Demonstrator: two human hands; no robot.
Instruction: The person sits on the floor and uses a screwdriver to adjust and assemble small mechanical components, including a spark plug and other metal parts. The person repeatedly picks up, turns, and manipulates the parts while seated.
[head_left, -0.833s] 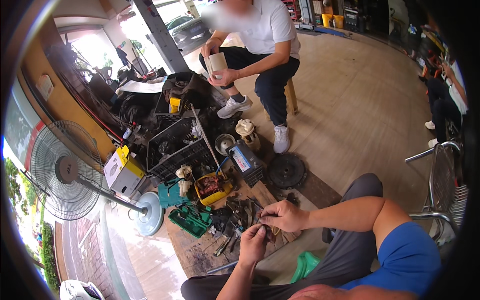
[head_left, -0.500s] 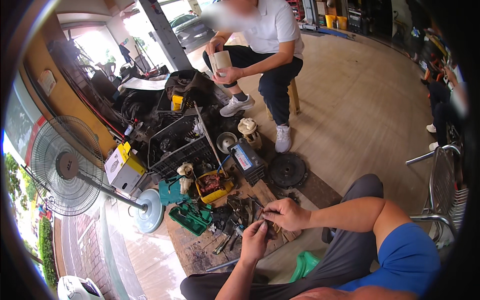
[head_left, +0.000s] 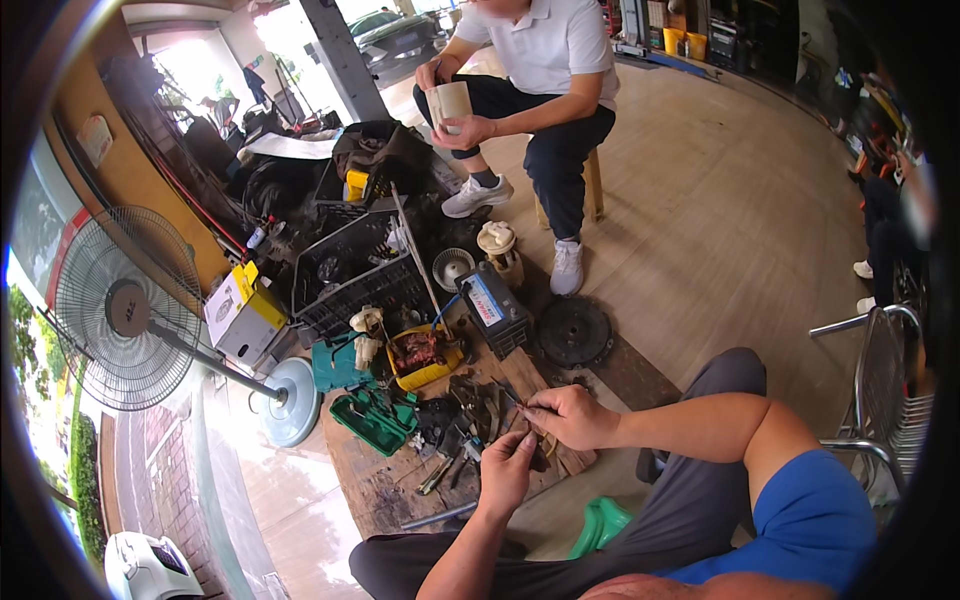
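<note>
My right hand [head_left: 574,416] is closed in a pinch over the near edge of the wooden board [head_left: 375,488]. Between its fingertips is a slim dark tool [head_left: 513,396] whose kind I cannot make out, pointing up and left. Just below and to the left, my left hand [head_left: 507,466] has thumb and fingers pressed together; anything in them is too small to name. The two hands are close but apart. Beyond them lies a pile of dark metal parts and hand tools [head_left: 465,415], beside an open green tool case [head_left: 375,418].
A yellow tray [head_left: 430,375] of reddish parts, a car battery [head_left: 495,310] and a round black disc [head_left: 574,334] stand beyond the board. Black crates [head_left: 350,275] and a standing fan [head_left: 128,308] are at left. Opposite sits a person in a white shirt [head_left: 560,50] holding a pale cylinder.
My hands have drawn slightly apart, the left moving a little down and left. The slim tool shows more clearly. The whole view has shifted slightly.
</note>
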